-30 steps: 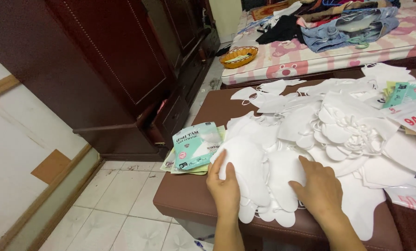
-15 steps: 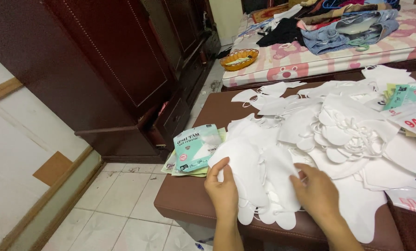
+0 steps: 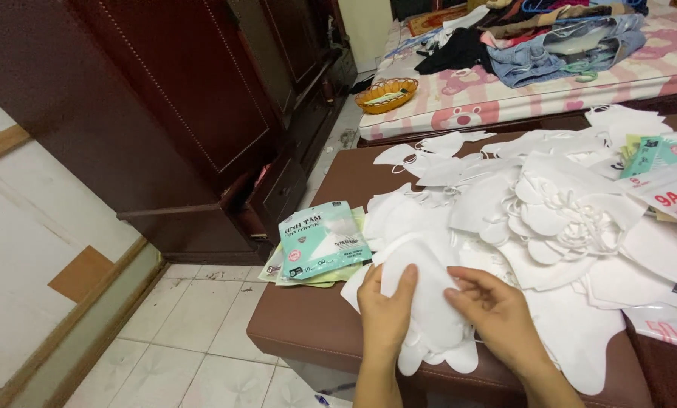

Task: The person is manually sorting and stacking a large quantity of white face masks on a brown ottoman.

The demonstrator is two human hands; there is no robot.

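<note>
A small stack of folded white face masks (image 3: 427, 302) lies at the near edge of a brown padded bench (image 3: 308, 325). My left hand (image 3: 384, 313) grips the stack's left side, thumb on top. My right hand (image 3: 495, 310) pinches its right side with the fingers curled over the top mask. A large loose heap of more white masks (image 3: 557, 204) spreads across the bench behind and to the right. Teal mask packets (image 3: 322, 240) lie just left of the stack.
A dark wooden wardrobe (image 3: 195, 106) with a half-open drawer stands at left over a tiled floor (image 3: 187, 347). Behind the bench is a bed (image 3: 520, 83) with a pink sheet, piled clothes and an orange basket (image 3: 386, 94). More packets (image 3: 667, 177) lie at right.
Both hands have closed in from flat on the masks to gripping a gathered stack at the bench's front edge. The view has shifted slightly.
</note>
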